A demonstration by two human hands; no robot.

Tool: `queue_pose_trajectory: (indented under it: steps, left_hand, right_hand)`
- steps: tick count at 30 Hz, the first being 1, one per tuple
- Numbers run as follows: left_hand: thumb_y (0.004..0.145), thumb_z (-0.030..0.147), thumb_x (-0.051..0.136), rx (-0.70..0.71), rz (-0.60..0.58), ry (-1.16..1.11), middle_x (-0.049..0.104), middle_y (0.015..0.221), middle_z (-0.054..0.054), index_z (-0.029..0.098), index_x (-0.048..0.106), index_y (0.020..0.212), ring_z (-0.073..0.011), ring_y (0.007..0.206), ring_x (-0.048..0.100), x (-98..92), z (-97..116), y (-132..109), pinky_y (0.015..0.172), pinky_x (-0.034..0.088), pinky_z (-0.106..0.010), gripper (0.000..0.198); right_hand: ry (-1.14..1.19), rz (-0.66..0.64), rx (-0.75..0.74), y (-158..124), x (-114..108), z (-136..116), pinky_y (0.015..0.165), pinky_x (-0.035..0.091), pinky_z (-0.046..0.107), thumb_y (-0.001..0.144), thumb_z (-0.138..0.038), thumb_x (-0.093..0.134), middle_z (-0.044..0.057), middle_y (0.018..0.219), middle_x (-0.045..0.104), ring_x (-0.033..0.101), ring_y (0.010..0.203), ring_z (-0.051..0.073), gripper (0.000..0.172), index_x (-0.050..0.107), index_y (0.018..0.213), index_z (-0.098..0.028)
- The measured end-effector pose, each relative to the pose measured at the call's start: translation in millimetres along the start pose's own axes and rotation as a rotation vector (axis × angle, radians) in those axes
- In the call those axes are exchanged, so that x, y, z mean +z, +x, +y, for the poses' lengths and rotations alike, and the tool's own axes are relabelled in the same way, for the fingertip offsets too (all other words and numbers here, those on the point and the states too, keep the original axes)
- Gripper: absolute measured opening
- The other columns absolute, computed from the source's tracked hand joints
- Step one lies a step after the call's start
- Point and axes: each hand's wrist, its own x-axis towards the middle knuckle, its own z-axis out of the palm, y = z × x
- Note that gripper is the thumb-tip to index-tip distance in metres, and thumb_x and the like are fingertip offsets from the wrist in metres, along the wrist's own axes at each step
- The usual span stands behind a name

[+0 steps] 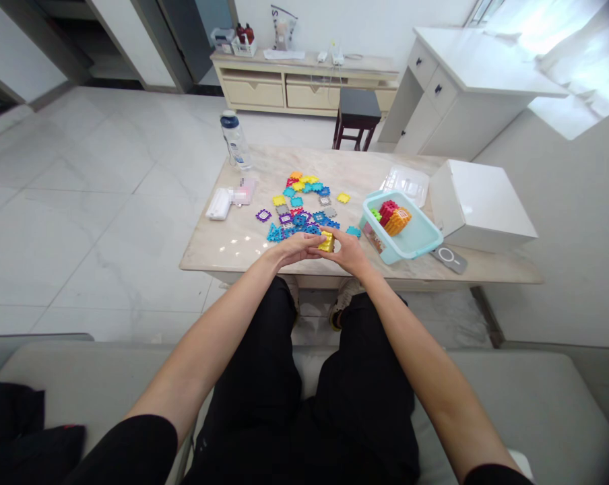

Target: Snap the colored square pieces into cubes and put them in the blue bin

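Between my two hands, near the table's front edge, is a small stack of yellow interlocking plastic tiles (327,242). My left hand (300,248) closes on its left side, fingertips against the tiles. From the right, my right hand (348,250) grips the same stack between thumb and fingers. Just beyond them lies a spread of loose notched tiles in blue, purple, grey, teal and red, with a blue group (297,228) closest to my left hand. A single yellow tile (343,198) lies apart on the right. A teal tile (354,232) is beside my right hand.
A light-blue basket (420,252) holding red, orange and green tiles stands at right, near a clear plastic lid (407,183), a white box (486,202) and a grey phone-like device (450,259). At left are a water bottle (238,143) and a tissue pack (219,203).
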Motion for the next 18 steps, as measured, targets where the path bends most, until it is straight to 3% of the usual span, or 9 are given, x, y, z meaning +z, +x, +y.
queue_pose_trajectory:
  steps: [13,18]
  left_hand:
    - [0.056,0.057,0.114,0.007,0.03,0.062,0.083,0.095,-0.009,0.012,0.088,0.093,-0.0166,0.085,0.075,1.4,-0.1,5.9,0.091,0.059,-0.033,0.064]
    - [0.06,0.057,0.113,0.003,0.032,0.077,0.082,0.094,-0.009,0.013,0.087,0.093,-0.0165,0.084,0.074,0.9,0.4,4.3,0.091,0.058,-0.032,0.061]
  right_hand:
    - [0.008,0.055,0.0,2.3,5.3,-5.8,0.119,0.062,0.047,0.092,-0.06,0.092,0.015,0.144,0.082,0.079,0.133,0.033,0.069,0.077,0.148,-0.022]
    - [-0.003,0.049,0.035,1.7,1.5,-11.8,0.122,0.06,0.049,0.091,-0.057,0.094,0.014,0.147,0.081,0.078,0.136,0.034,0.07,0.077,0.149,-0.022]
